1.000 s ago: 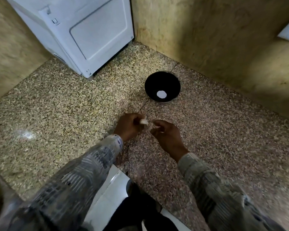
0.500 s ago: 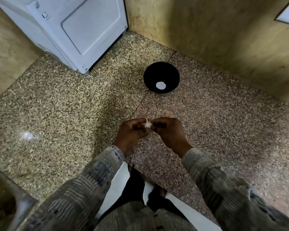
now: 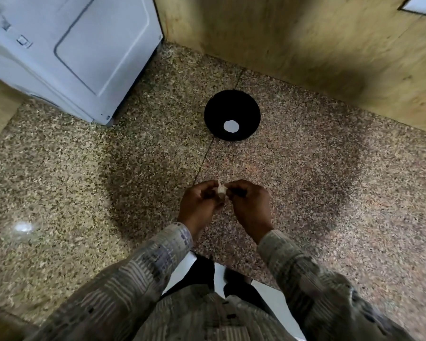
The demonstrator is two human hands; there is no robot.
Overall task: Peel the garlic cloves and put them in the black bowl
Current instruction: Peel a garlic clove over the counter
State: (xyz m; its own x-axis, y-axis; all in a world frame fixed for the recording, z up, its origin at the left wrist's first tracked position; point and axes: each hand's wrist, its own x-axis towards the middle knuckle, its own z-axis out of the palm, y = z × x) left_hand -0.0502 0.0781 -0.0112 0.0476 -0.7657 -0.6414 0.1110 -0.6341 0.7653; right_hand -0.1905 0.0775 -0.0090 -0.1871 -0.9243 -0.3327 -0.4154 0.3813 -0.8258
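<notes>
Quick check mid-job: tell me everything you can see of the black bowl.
The bowl is round, plain black, dull-surfaced, its material unclear. It stands upright, mouth up, on the speckled stone surface, close to the wall, over a seam line. A white round patch lies at its bottom; what it is cannot be told. Nothing else touches it: the left hand and right hand pinch a clove nearer the person, apart from it.
</notes>
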